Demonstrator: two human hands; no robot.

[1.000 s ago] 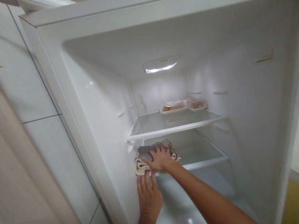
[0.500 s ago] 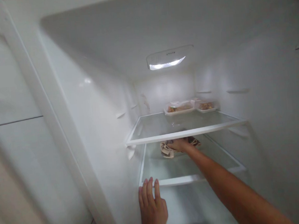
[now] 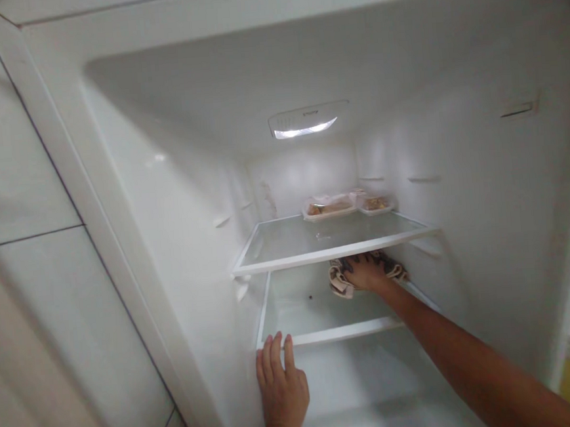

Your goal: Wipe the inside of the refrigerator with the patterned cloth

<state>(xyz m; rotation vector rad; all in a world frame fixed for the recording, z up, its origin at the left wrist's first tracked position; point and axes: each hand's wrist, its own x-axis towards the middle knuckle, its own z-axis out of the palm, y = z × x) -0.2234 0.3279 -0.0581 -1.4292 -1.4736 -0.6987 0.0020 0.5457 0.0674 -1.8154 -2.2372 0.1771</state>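
My right hand [image 3: 367,273] reaches under the upper glass shelf and presses on a brown and cream patterned cloth [image 3: 340,284], which lies bunched on the lower glass shelf [image 3: 297,311] near its right side. The fingers are bent over the cloth. My left hand [image 3: 281,385] rests at the front left corner of that lower shelf, its fingertips on the white front edge and its fingers a little apart, holding nothing. A small dark spot [image 3: 311,297] shows on the glass left of the cloth.
On the upper shelf [image 3: 287,243], two wrapped food trays [image 3: 328,207] [image 3: 376,204] sit at the back right. A lit lamp [image 3: 307,129] is overhead. White fridge walls [image 3: 179,248] flank both sides, with tiles [image 3: 29,161] at the left.
My right hand and the cloth have moved right along the lower shelf, uncovering the dark spot. My left hand stays at the shelf's front left corner. The view has shifted slightly.
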